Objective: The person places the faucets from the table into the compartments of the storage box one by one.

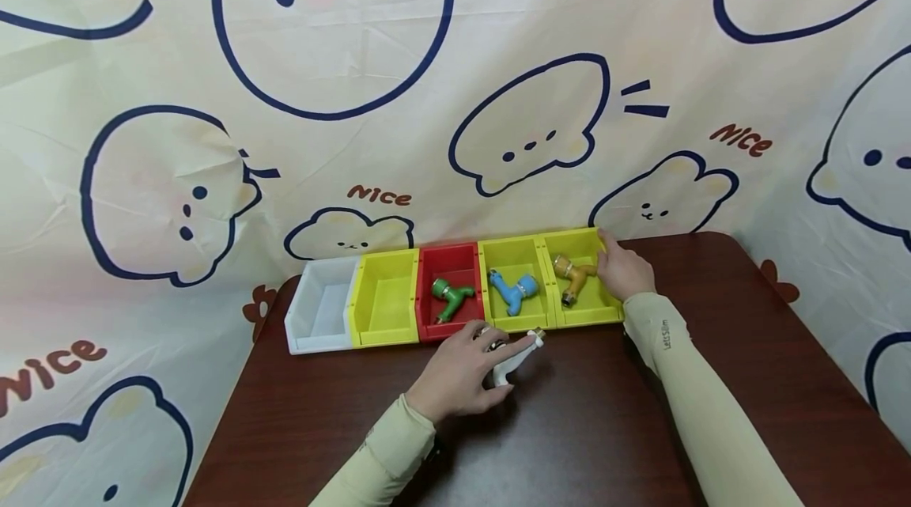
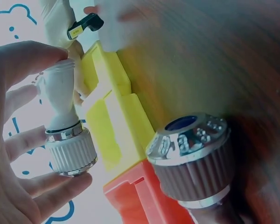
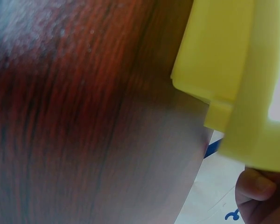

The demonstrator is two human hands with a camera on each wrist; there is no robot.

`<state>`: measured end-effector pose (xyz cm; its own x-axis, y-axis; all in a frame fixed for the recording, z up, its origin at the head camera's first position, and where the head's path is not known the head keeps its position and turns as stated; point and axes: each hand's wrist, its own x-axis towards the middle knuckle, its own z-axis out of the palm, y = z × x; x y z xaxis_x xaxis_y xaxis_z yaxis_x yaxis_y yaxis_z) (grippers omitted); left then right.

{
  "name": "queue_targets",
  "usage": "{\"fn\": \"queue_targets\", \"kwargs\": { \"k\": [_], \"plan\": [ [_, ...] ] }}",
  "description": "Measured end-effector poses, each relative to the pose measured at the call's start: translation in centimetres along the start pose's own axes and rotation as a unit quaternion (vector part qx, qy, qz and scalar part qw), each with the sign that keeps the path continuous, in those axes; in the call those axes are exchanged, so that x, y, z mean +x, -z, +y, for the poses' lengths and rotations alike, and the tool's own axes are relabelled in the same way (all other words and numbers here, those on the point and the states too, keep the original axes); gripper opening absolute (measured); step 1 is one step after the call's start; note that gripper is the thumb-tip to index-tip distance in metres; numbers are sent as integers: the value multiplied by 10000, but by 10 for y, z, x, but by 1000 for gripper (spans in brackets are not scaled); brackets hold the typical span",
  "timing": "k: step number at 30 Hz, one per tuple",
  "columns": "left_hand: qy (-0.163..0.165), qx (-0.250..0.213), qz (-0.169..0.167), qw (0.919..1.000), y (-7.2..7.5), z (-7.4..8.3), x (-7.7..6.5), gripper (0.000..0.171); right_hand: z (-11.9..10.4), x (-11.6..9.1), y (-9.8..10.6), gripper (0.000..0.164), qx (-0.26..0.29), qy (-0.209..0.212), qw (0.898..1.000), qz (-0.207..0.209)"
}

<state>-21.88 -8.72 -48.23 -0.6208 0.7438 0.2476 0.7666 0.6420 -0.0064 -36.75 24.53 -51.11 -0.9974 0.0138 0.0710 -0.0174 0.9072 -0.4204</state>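
Observation:
My left hand [image 1: 459,368] is at the front of the bins, above the table. It holds a white tap [image 2: 63,93] between thumb and fingers, the ribbed knob with its chrome band towards the lower fingertips. Another tap, with a chrome-topped ribbed knob [image 2: 191,158], appears close to the camera in the left wrist view; in the head view it is hidden. At the row's right end, my right hand [image 1: 626,271] grips the outer side of the last yellow bin [image 1: 605,305]. A yellow tap [image 1: 575,278] lies inside that bin.
Leftwards along the row come a yellow bin [image 1: 501,321] with a blue tap [image 1: 514,291], a red bin [image 1: 448,254] with a green tap [image 1: 451,297], another yellow bin [image 1: 384,297] and a white bin [image 1: 323,309]. A patterned curtain [image 1: 398,151] hangs behind the dark wooden table [image 1: 569,428].

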Motion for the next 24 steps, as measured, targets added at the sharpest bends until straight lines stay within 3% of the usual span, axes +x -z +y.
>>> {"fn": "queue_targets", "kwargs": {
  "k": [11,24],
  "plan": [
    [164,301,163,9993,9,-13,3,79,0,1,-1,52,-20,14,10000,15],
    [726,360,421,9958,20,-52,-4,80,-3,-1,2,51,-51,-14,10000,43]
  ]
}}
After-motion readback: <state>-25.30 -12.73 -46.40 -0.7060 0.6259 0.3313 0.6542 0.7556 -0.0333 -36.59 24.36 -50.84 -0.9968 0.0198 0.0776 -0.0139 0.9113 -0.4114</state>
